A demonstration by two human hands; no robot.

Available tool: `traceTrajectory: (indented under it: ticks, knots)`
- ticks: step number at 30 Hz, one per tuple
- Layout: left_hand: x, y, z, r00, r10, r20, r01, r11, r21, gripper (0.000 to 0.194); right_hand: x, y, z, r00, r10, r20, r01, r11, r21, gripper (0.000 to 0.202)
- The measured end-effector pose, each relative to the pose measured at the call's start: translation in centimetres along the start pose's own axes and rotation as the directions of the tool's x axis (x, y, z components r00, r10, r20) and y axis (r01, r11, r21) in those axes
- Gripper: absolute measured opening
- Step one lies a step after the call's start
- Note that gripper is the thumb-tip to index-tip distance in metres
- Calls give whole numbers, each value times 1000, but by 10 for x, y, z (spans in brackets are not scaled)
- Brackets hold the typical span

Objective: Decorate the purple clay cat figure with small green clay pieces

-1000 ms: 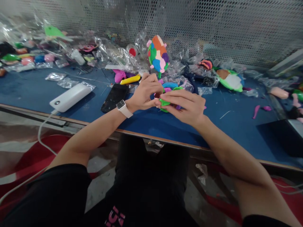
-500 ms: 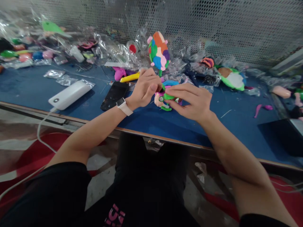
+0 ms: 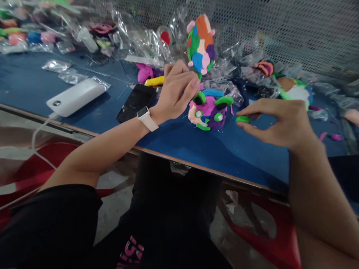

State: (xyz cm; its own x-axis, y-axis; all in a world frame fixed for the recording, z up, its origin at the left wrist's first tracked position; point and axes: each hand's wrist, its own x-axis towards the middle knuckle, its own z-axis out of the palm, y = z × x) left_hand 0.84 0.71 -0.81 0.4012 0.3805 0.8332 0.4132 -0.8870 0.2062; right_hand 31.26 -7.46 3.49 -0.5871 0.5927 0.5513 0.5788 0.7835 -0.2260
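A many-coloured clay animal figure point(image 3: 209, 112) sits on the blue table, its purple and pink face with green-ringed eyes and green ears turned towards me. Its patchwork tail point(image 3: 200, 46) of orange, green, blue and pink stands up behind. My left hand point(image 3: 179, 89), with a watch on the wrist, is curled at the figure's left side. Its fingertips are hidden, so whatever they hold cannot be made out. To the right of the figure, apart from it, my right hand point(image 3: 275, 119) pinches a small lump of green clay point(image 3: 242, 119) between thumb and fingers.
A black phone point(image 3: 136, 102) and a white power bank point(image 3: 77, 97) with a cable lie to the left. Behind are a yellow ridged stick point(image 3: 155, 81), magenta clay point(image 3: 144, 72) and heaped clear plastic bags point(image 3: 137, 41). Purple scraps point(image 3: 335, 137) lie at right.
My right hand has moved right, away from the figure, with the green clay in its fingers. The figure's face now shows. My left hand stays close beside it, and the view has shifted.
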Motion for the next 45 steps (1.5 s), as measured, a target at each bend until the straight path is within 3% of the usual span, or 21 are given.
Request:
traceTrajectory:
  ticks: [5, 9, 13, 18, 25, 31, 37, 42, 45]
  knots:
    - [2, 23, 0, 984, 165, -60, -154, 976, 154, 45, -24, 17, 18, 965, 75, 250, -72, 997, -19, 9]
    - [2, 26, 3, 980, 191, -54, -182, 973, 144, 40, -26, 23, 26, 948, 99, 302, -106, 994, 9, 19]
    - [3, 19, 3, 991, 73, -112, -66, 996, 67, 38, -21, 15, 30, 932, 184, 313, -217, 973, 74, 28]
    - [4, 11, 3, 988, -147, -46, 151, 983, 101, 41, -16, 4, 35, 919, 207, 335, -250, 964, 89, 29]
    - [3, -7, 7, 987, -144, -71, 151, 982, 115, 40, -16, 4, 31, 917, 185, 352, -216, 975, 50, 24]
    - [2, -9, 4, 983, -176, -57, 182, 975, 130, 29, -17, 9, 25, 921, 245, 303, -282, 956, 83, 18]
    - [0, -8, 5, 981, -192, -40, 196, 959, 204, 28, -21, 14, 28, 947, 290, 136, -303, 948, 94, 29]
    - [0, -20, 6, 988, -157, 8, 151, 964, 219, 16, -20, 10, 31, 944, 330, -15, -328, 941, 86, 22]
    - [2, -21, 6, 984, -174, -29, 176, 965, 194, 22, -18, 9, 31, 943, 324, -70, -314, 941, 125, 26]
